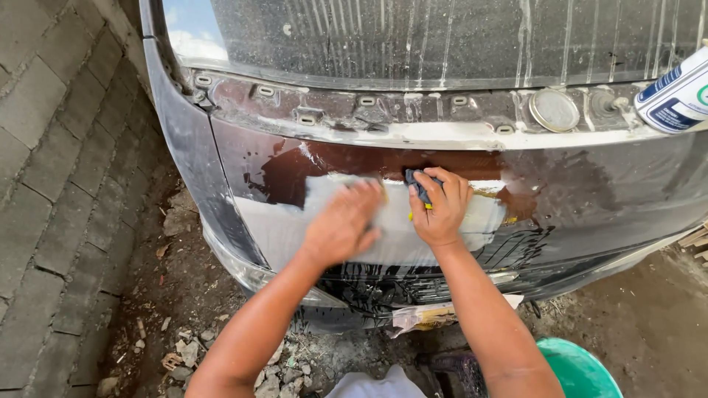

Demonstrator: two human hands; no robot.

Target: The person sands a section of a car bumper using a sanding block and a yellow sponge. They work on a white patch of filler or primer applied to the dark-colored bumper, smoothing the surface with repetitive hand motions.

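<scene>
The big dark car back [590, 191] is wet, with a white patch [295, 221] across it. Your left hand [343, 225] lies flat there, fingers apart. Your right hand [440, 208] squeezes a small dark cloth [417, 182].

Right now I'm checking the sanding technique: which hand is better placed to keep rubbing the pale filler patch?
Probably the right hand: it grips the dark sanding pad against the pale patch on the car's rear panel. The left hand lies flat on the patch; no tool shows in it.
</scene>
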